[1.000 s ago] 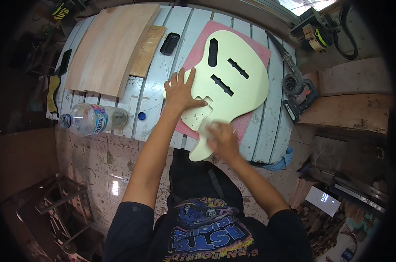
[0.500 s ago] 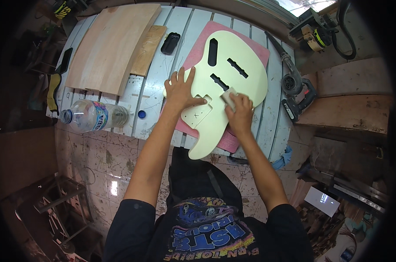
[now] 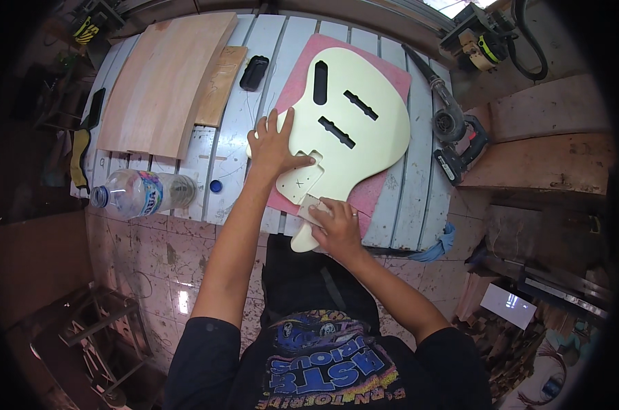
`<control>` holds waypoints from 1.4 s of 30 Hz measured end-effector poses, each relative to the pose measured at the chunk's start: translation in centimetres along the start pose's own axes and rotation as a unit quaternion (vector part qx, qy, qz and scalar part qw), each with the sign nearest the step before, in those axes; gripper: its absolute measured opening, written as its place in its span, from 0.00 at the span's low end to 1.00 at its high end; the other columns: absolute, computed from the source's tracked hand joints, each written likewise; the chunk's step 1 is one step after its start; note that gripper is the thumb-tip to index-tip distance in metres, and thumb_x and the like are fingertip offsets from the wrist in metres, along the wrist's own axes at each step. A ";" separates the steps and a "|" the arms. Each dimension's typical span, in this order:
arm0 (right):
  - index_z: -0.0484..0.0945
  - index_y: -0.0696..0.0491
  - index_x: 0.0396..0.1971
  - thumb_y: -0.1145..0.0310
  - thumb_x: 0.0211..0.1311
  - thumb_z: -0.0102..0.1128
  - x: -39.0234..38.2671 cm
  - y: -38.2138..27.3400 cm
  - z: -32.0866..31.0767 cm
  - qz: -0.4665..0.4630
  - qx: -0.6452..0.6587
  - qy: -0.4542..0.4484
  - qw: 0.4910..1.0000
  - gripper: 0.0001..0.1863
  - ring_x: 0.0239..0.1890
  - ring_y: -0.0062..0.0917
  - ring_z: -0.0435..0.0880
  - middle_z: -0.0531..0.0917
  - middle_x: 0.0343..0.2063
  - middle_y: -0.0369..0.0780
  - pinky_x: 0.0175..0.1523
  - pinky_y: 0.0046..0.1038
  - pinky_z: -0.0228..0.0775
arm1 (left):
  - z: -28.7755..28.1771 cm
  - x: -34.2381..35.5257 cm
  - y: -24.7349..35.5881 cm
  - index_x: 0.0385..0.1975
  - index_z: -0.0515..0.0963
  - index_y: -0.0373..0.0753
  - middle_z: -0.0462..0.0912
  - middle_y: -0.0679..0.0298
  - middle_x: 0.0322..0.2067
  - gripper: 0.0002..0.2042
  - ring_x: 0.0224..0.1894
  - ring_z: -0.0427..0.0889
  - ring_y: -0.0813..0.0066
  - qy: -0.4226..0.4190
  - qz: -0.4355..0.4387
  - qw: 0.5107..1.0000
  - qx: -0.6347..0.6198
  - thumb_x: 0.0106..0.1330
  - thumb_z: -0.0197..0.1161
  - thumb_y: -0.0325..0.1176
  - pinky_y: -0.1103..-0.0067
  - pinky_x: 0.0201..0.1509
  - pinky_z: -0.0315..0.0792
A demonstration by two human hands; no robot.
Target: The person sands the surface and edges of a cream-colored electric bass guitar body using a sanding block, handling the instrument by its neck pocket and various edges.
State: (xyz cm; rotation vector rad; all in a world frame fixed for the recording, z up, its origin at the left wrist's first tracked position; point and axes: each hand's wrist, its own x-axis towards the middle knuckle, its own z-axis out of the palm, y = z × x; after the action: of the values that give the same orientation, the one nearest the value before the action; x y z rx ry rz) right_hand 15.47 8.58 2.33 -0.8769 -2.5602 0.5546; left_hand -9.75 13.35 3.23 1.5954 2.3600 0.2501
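A cream-coloured guitar body (image 3: 374,149) lies flat on a pink mat (image 3: 297,87), its dark slots and pale neck pocket facing up. My left hand (image 3: 274,152) presses on its left side with fingers spread, the thumb reaching into the edge of the pocket. Near the body's lower horn, my right hand (image 3: 339,229) is closed around a small greyish sanding pad (image 3: 311,207) held flat against the surface. The horn's tip pokes out beyond my right hand, which hides part of it.
On the slatted white table (image 3: 217,147) lie a wide wooden board (image 3: 162,82), a smaller board (image 3: 221,85), a black part (image 3: 254,72), a plastic bottle (image 3: 142,191) and a blue cap (image 3: 216,186). A cordless blower (image 3: 453,130) sits right of the guitar body.
My right hand has slid the sanding pad from beside the middle slot down toward me, to the lower horn. My left hand stays in place on the guitar body.
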 end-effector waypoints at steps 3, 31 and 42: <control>0.82 0.45 0.57 0.69 0.51 0.74 2.4 4.6 -0.6 0.018 -0.015 0.036 0.999 0.29 0.56 0.45 0.76 0.79 0.53 0.46 0.60 0.42 0.73 | 0.1 0.3 0.5 0.80 0.54 0.51 0.57 0.48 0.76 0.67 0.76 0.56 0.42 0.004 0.012 1.000 0.004 0.36 0.82 0.67 0.46 0.70 0.57; 0.84 0.40 0.56 0.68 0.51 0.74 2.7 5.5 0.0 0.063 -0.038 0.095 0.993 0.28 0.55 0.39 0.77 0.79 0.55 0.41 0.60 0.44 0.71 | 1.3 0.0 -0.2 0.80 0.54 0.47 0.55 0.40 0.76 0.70 0.76 0.55 0.36 0.037 0.080 0.995 0.039 0.32 0.80 0.72 0.48 0.76 0.52; 0.83 0.44 0.56 0.68 0.54 0.72 5.3 5.5 -3.3 0.109 -0.034 0.089 0.989 0.26 0.55 0.42 0.76 0.79 0.52 0.42 0.59 0.44 0.71 | 0.9 0.7 -2.5 0.79 0.58 0.50 0.53 0.39 0.77 0.67 0.79 0.49 0.34 0.007 0.116 0.993 0.006 0.32 0.84 0.64 0.51 0.79 0.51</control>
State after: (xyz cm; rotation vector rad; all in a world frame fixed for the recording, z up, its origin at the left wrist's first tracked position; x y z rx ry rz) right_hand 15.81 16.71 3.66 -1.1855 -2.3502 0.4311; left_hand -11.87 13.04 1.58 1.8797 2.1897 0.2958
